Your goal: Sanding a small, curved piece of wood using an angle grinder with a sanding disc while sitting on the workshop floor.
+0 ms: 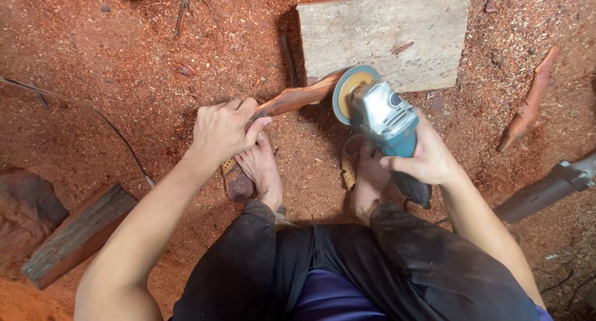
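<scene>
Curved reddish wood stick (297, 99) lay mid-frame, far end propped on the grey board (397, 32) at upper centre, prob. to keep it steady. Left hand (220, 130) was closed round its near end; right hand (425, 159) clamped the angle grinder (385, 119), sanding disc (349, 91) touching the stick. Bare feet (264, 169) sat below. Open sawdust floor (124, 79) at upper left; wood offcut (531, 103) at right edge.

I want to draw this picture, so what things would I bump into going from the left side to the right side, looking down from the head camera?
Wooden block → left hand → curved reddish stick → sanding disc → angle grinder → right hand → loose carved stick → dark metal bar.
</scene>
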